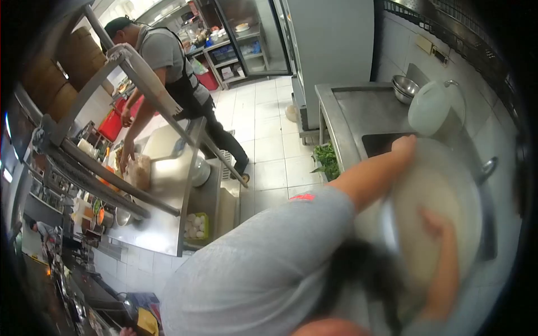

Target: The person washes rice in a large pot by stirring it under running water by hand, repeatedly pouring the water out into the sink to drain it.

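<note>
A large round metal pot (483,210), holding cloudy whitish contents (431,185), sits tilted in view at the sink on the right. My left hand (404,144) is closed on the pot's far rim, at the end of a grey-sleeved arm. Inside the pot, my right hand (437,223) reaches into the pale contents. Motion smears its fingers and the contents partly hide them, so their grip is unclear. Whether the whitish mass is liquid or grains under liquid, I cannot tell.
Beyond the pot stand a translucent white jug (430,109), stacked metal bowls (404,88) and a tap (488,168). Green leaves (326,161) fill a crate beside the steel counter (370,109). Across the aisle, a co-worker (168,67) handles a plastic bag (138,171) at a steel table (168,196).
</note>
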The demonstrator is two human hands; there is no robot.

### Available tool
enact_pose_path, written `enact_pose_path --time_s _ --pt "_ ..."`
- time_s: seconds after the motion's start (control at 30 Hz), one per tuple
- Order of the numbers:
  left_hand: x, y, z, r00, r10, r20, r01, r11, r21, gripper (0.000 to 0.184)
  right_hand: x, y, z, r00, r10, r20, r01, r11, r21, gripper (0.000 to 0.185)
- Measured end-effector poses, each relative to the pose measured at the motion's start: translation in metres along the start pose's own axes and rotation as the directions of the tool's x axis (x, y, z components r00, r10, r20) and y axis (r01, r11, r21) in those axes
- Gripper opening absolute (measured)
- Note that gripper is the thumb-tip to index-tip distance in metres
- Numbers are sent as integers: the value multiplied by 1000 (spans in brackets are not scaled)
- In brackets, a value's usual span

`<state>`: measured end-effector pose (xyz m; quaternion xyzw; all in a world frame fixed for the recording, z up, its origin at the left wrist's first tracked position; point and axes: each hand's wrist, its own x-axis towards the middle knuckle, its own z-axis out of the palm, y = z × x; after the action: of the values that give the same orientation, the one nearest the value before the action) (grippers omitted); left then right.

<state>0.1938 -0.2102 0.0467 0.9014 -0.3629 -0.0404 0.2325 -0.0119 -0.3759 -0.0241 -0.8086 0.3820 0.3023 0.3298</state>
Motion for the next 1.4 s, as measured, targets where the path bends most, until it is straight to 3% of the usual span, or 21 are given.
enact_pose_path --time_s 0.1,0.17,0.27,0.37,0.43,0.53,0.67,0.77,0.87,0.9,1.0,1.07,1.27,1.4 --pt "-4 3 -1 1000 -18 17 18 1000 -21 44 -3 4 4 999 4 39 -5 1000 29 67" --pt "-7 5 -7 1000 -7 0 7 1000 -29 46 -12 -1 -5 990 -3 144 -7 998 67 101" --pt "-11 9 -15 997 -41 59 41 999 -7 48 -28 -12 3 999 5 -35 -4 999 38 64" --pt "1 0 1 1000 9 0 -9 1000 15 50 -34 -21 -3 993 7 120 -11 999 39 100" --pt "64 -11 69 999 -31 -27 33 997 66 49 -28 -19 -7 988 18 152 -24 999 40 100" --pt "87 -22 100 996 -67 -51 69 996 50 47 -39 -25 -2 989 -16 148 7 998 62 99" --pt "87 -18 95 995 -94 -33 96 994 55 44 -31 -20 -5 992 12 127 -18 999 50 100" --pt "76 -5 97 964 -169 -203 179 983 31 41 -30 -20 -5 988 37 148 -47 997 68 102" --pt "76 -21 81 997 -72 -39 68 992 -106 38 -38 -23 -7 984 -22 177 4 995 102 101" --pt "44 -12 47 998 -61 -30 55 982 -179 38 -36 -21 -7 985 -9 170 -11 993 114 100" --pt "50 -10 46 999 -28 -44 25 998 -61 36 -35 -21 -6 987 -2 158 -22 989 146 97" --pt "5 -2 4 998 32 -50 -37 994 -102 35 -51 -31 -5 986 -32 165 8 990 143 95" --pt "14 -2 18 994 -33 -108 17 990 -142 35 -36 -26 -8 986 71 150 -89 988 124 93" --pt "16 -5 23 994 0 -112 -15 992 -126 34 -34 -22 -8 981 1 193 -18 996 83 94"
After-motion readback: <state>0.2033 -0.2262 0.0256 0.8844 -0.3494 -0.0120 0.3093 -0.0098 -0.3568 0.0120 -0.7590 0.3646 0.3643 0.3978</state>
